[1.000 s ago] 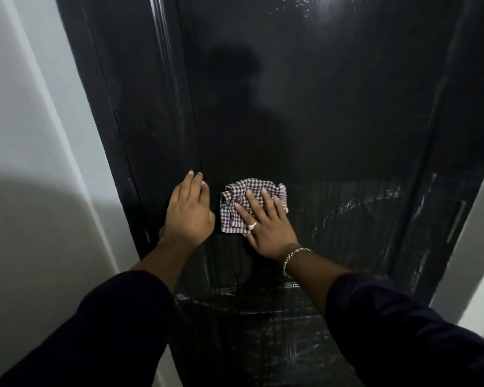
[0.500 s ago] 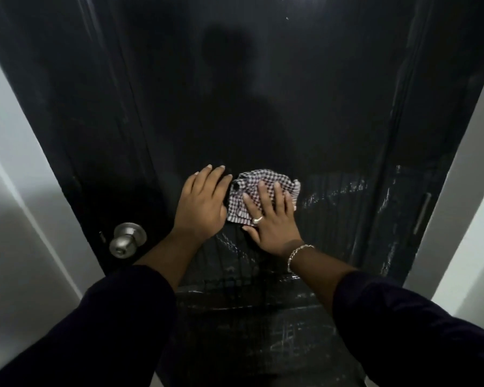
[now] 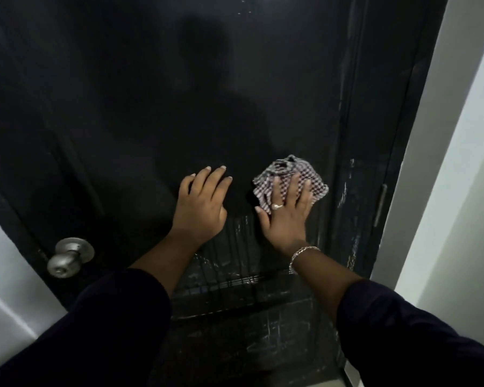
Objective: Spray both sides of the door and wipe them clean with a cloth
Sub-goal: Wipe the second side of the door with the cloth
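Mid-wipe on one face of the door [image 3: 235,93]. Right hand [image 3: 287,212] flat, fingers spread, pressing the cloth [image 3: 313,177] against the panel at about mid height, near the hinge-side edge; no pinch, only palm pressure. Left hand [image 3: 200,203] also flat and released, braced on bare panel just beside, holding nothing.

Cloth: light, soft, bunched, probably damp; likely to slide freely on the glossy paint and to ride up or slip out from under straight fingers. Best kept under the palm, loose corners tucked in. Door: stiff and heavy, but hinged, so hard pressure may swing it; hence the bracing hand.

Wet streaks below the hands and along the right stile, so lower part apparently not yet dry. Room: wide dark panel open above and to the left; knob [image 3: 67,256] low left, well apart; narrow bar [image 3: 380,205] and wall [image 3: 444,191] close on the right, little travel there. No spray bottle in view.
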